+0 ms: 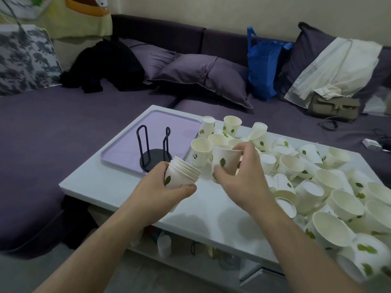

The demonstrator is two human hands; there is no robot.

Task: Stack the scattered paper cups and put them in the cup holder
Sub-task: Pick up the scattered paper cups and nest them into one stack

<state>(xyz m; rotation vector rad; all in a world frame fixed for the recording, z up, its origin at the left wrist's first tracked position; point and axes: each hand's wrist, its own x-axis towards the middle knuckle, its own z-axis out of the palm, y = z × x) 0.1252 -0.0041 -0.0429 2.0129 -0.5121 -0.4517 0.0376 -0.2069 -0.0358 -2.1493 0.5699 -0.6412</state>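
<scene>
**Desk:** What sits farthest left of the hands?

**Photographer:** A lilac tray on the white coffee table, with a black wire cup holder standing on it, just beyond the left hand. The holder has no cups in it.

**Desk:** And the left hand itself?

**Photographer:** Its fingers and thumb are curled round a stack of nested paper cups, held tilted on its side, rims pointing right toward the other hand. A green leaf print shows on the outer cup.

**Desk:** The right hand?

**Playing the same role:** The right hand grips a single paper cup, thumb low on its wall and fingers hooked over the far rim. The cup is roughly upright, mouth up, just right of the stack's rims but apart from them. Whether its base touches the table cannot be told.

**Desk:** What lies past that grip?

**Photographer:** Directly behind it stand several upright cups, one with a small printed logo between the two hands' cups. Right of the right hand spreads the pile of scattered paper cups, some upright, some upside down, many on their sides, covering the table's right end to its near corner.

**Desk:** Background?

**Photographer:** A purple sofa with purple pillows, a blue bag and a tan handbag beyond the table.
</scene>
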